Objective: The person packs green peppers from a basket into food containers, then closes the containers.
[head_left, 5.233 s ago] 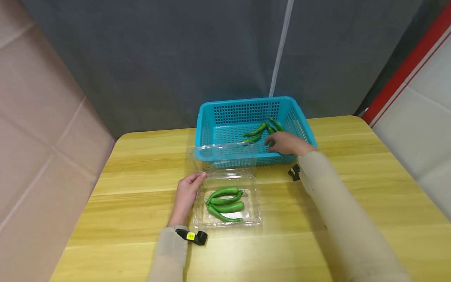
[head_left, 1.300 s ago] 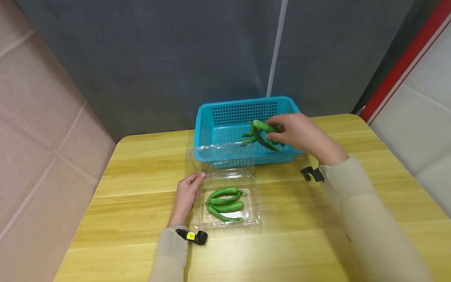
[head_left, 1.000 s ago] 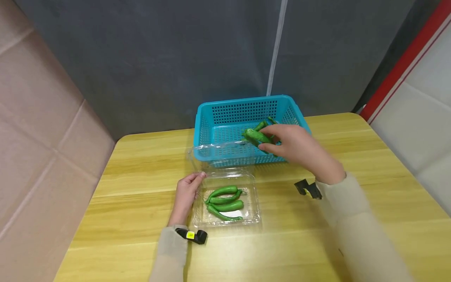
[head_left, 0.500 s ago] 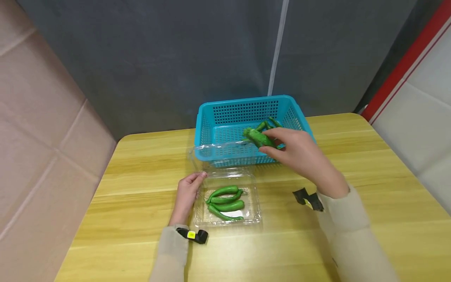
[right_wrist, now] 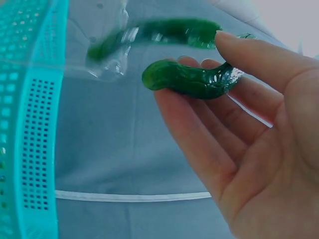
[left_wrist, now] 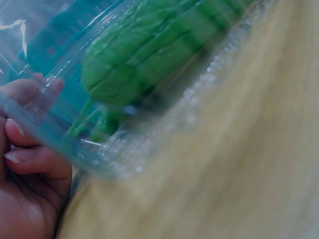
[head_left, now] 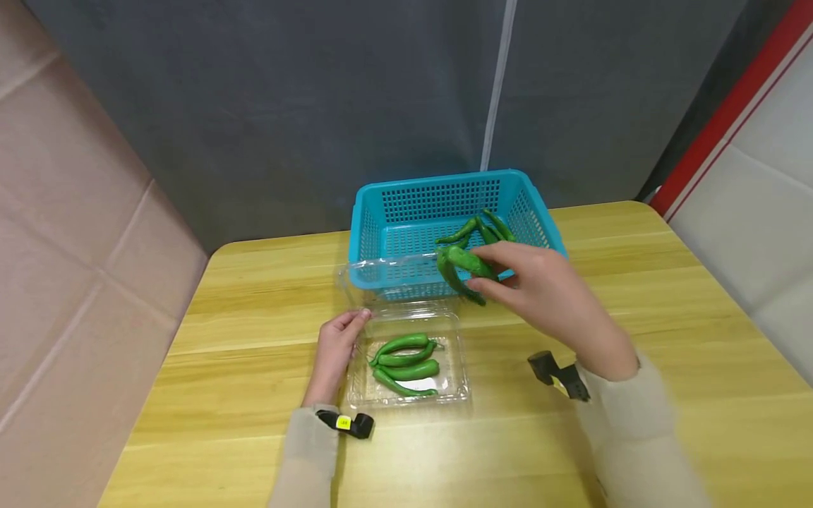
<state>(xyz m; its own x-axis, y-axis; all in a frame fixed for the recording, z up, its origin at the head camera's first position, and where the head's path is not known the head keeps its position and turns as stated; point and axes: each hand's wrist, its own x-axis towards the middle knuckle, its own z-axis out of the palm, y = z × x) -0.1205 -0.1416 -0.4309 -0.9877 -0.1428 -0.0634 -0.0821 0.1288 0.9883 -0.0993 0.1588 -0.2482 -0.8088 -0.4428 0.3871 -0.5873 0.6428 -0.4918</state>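
Observation:
In the head view my right hand [head_left: 546, 289] holds two green chili peppers [head_left: 471, 262] in the air over the blue basket's near rim. The right wrist view shows one curved pepper [right_wrist: 184, 79] against the fingers and the other pepper [right_wrist: 174, 32] by the thumb tip. My left hand [head_left: 333, 356] pinches the left side of a clear plastic clamshell box [head_left: 452, 328] near its hinge. Several green peppers [head_left: 413, 371] lie side by side in the box. Its lid [head_left: 396, 271] stands raised and leans on the basket [head_left: 365, 233].
Several more peppers [head_left: 498, 226] lie in the basket's right half. The basket stands at the back of the wooden table [head_left: 267, 317], before a dark grey curtain [head_left: 286, 120]. Each wrist wears a black strap with a small camera [head_left: 362, 426].
My right hand has picked two peppers out of the basket and brought them nearer the box, turning them on the way. My left hand keeps its hold on the box.

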